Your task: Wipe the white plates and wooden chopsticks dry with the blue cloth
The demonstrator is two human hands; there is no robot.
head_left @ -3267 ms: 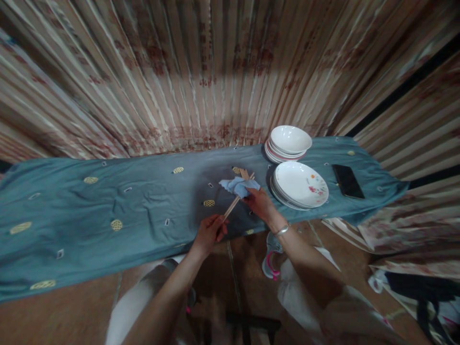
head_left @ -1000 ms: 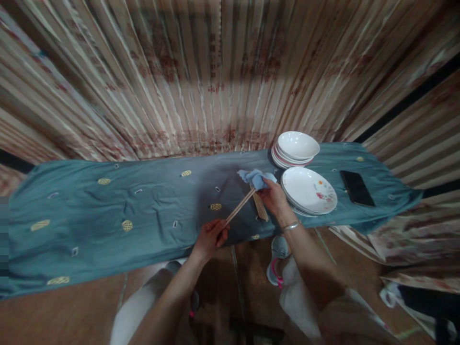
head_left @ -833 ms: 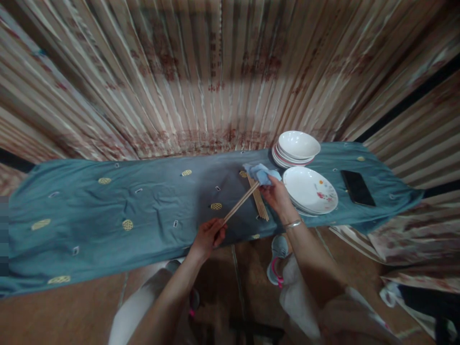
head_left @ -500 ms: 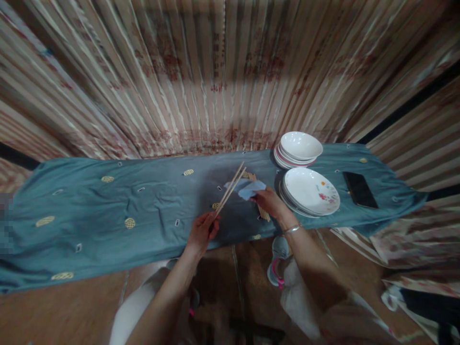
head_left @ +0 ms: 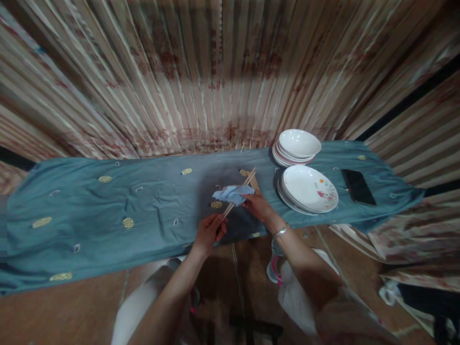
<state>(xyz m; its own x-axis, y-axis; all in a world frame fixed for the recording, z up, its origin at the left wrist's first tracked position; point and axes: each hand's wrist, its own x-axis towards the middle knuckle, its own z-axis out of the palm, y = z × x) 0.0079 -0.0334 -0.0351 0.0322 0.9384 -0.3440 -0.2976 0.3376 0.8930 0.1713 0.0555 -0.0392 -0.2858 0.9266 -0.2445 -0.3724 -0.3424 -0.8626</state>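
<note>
My left hand [head_left: 210, 233] is closed on the near ends of a pair of wooden chopsticks [head_left: 228, 210], which slant up and away to the right. A light blue cloth [head_left: 233, 194] lies across the middle of the chopsticks. My right hand [head_left: 257, 205] pinches this cloth from the right side, around the chopsticks as far as I can see. Behind them, more chopsticks [head_left: 253, 181] rest in a bundle on the blue-green tablecloth [head_left: 154, 201], partly hidden by my right hand and the cloth.
To the right stand a stack of plates [head_left: 305, 189] with a floral top plate and a stack of white bowls [head_left: 299, 143] behind it. A black phone [head_left: 358, 187] lies farther right. A pleated curtain [head_left: 201, 86] hangs along the table's far edge.
My right hand has brought the cloth left onto the chopsticks, which it stood apart from before. My left hand has shifted slightly right with the chopsticks.
</note>
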